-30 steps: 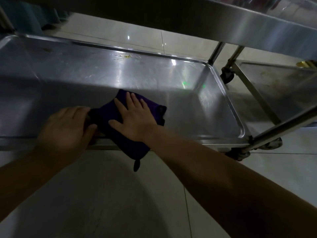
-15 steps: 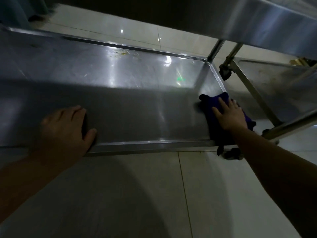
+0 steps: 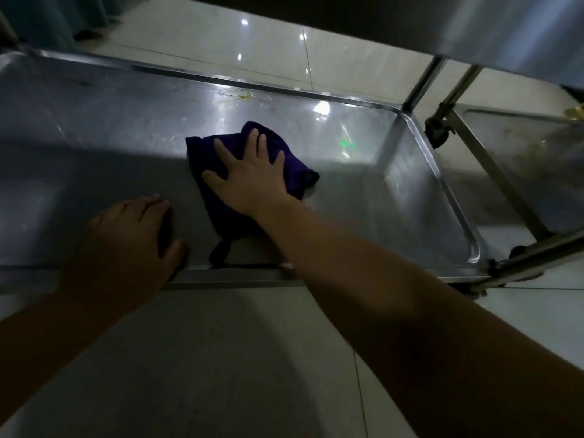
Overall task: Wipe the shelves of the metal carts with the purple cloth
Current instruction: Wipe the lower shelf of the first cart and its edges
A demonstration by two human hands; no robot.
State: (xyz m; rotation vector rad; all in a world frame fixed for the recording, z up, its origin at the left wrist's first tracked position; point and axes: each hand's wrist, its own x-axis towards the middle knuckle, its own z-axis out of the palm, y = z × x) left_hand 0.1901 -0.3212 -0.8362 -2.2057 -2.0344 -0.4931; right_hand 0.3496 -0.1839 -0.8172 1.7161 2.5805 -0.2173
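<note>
Floor tiles (image 3: 221, 358) fill the foreground, pale and glossy, and over them sits the low metal shelf (image 3: 395, 197) of the near cart, its rim catching glare. A second cart's shelf (image 3: 521, 172) stands just beside it at right. Right hand (image 3: 252, 175) lies flat on the purple cloth (image 3: 294, 165), fingers spread, grip released, pressing it to the shelf near the middle. Left hand (image 3: 132, 238) rests on the front rim, fingers loosely bent, holding nothing. Yellowish smear (image 3: 235, 96) marks the far edge.

The right hand (image 3: 252, 181) hides the middle of the purple cloth (image 3: 294, 172). The shelf (image 3: 94, 147) runs off the left edge. The second cart (image 3: 518, 172) is cut off at the right.
</note>
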